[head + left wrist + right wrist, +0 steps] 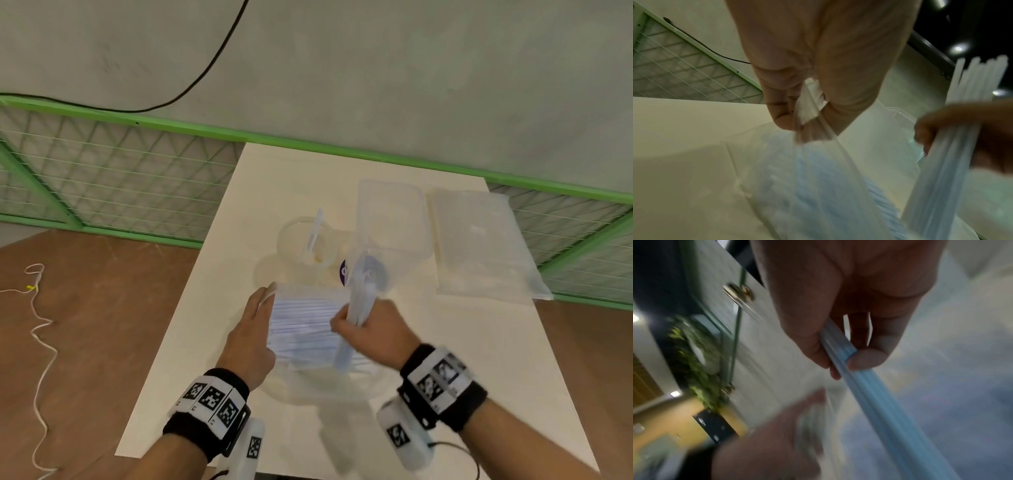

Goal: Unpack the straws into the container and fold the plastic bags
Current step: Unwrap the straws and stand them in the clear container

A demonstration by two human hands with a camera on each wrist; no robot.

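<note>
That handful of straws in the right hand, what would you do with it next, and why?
Probably carry it over and drop it into the clear container behind. The right hand grips a bunch of straws, apparently clear of the bag, whose edge the left hand pinches. More straws lie in the bag, so the hand must be freed.

Both forearms bare, no sleeves. Left wristband [205, 414] and right wristband [445, 390]: black, each wrapped with white blocks printed in black-and-white square markers. White marker-tagged camera pod [404, 435] under right wrist, thin black cable trailing.
</note>
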